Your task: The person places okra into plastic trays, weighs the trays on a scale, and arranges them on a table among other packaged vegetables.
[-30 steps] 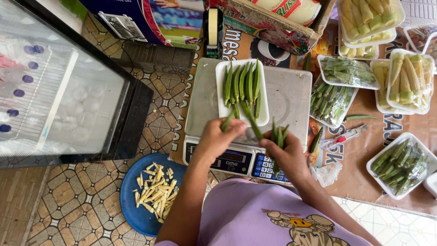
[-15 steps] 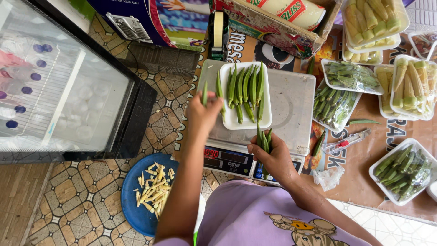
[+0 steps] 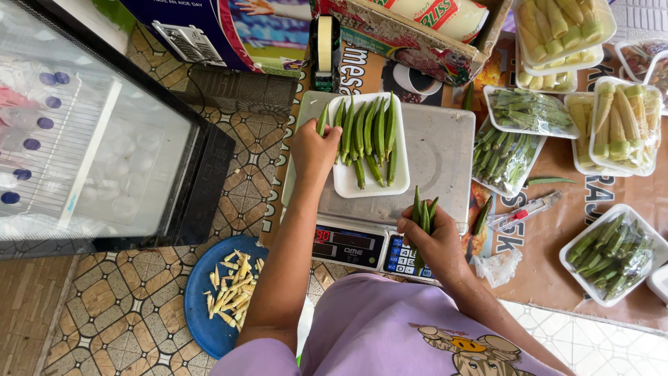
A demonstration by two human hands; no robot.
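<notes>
A white foam tray (image 3: 346, 182) with several green okra pods (image 3: 369, 136) rests on the steel pan of a digital scale (image 3: 438, 157). My left hand (image 3: 313, 150) is at the tray's left edge, pinching one okra pod (image 3: 323, 120) upright beside it. My right hand (image 3: 431, 240) hovers over the scale's front edge and keypad, closed around a small bunch of okra (image 3: 423, 212) that points up.
A blue plate of pale cut pieces (image 3: 223, 296) lies on the tiled floor. A glass-topped freezer (image 3: 90, 132) stands at the left. Wrapped trays of okra (image 3: 609, 254) and baby corn (image 3: 619, 125) sit at right, with a tape dispenser (image 3: 324, 45) behind the scale.
My left hand has moved up from the scale's front to the tray's left edge with one pod. My right hand lifted its bunch slightly and stayed near the keypad.
</notes>
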